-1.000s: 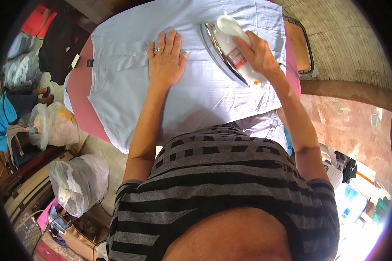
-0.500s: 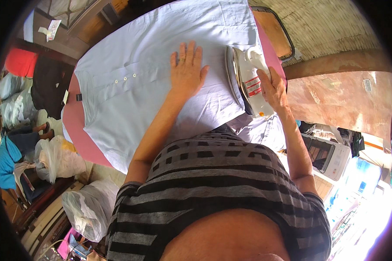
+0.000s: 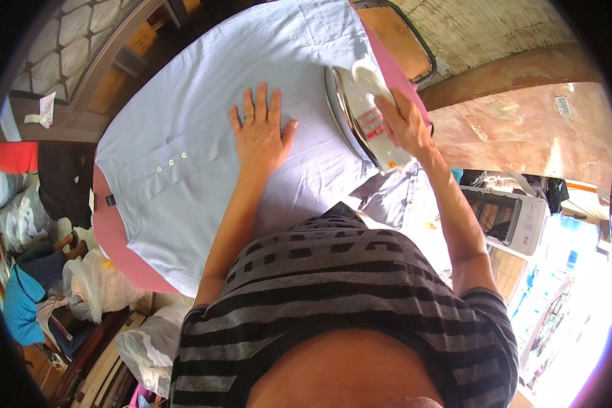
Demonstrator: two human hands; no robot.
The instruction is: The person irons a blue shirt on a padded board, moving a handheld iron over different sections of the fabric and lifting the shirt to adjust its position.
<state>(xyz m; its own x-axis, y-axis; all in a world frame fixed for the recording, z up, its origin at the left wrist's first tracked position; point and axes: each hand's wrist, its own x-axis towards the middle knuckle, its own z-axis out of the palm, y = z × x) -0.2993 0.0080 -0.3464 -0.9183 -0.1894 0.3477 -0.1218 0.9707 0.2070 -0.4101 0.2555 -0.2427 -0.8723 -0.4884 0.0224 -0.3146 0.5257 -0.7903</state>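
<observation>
A pale blue buttoned shirt (image 3: 204, 136) lies spread over a pink ironing board (image 3: 119, 248). My left hand (image 3: 260, 132) rests flat on the shirt, fingers apart, a ring on one finger. My right hand (image 3: 404, 122) grips the handle of a white clothes iron (image 3: 360, 112) with a metal soleplate, which stands on the shirt just right of my left hand. The shirt's button row (image 3: 171, 160) runs to the left of my left hand.
A wire tray (image 3: 401, 37) sits at the board's far end. White plastic bags (image 3: 98, 285) and piled clothes (image 3: 20, 204) lie on the floor at left. A white boxy appliance (image 3: 513, 217) stands at right, beside a reddish stone surface (image 3: 523, 129).
The view has turned, so board and shirt now sit more to the left. My left hand stays flat on the shirt, and my right hand keeps hold of the iron beside it.
</observation>
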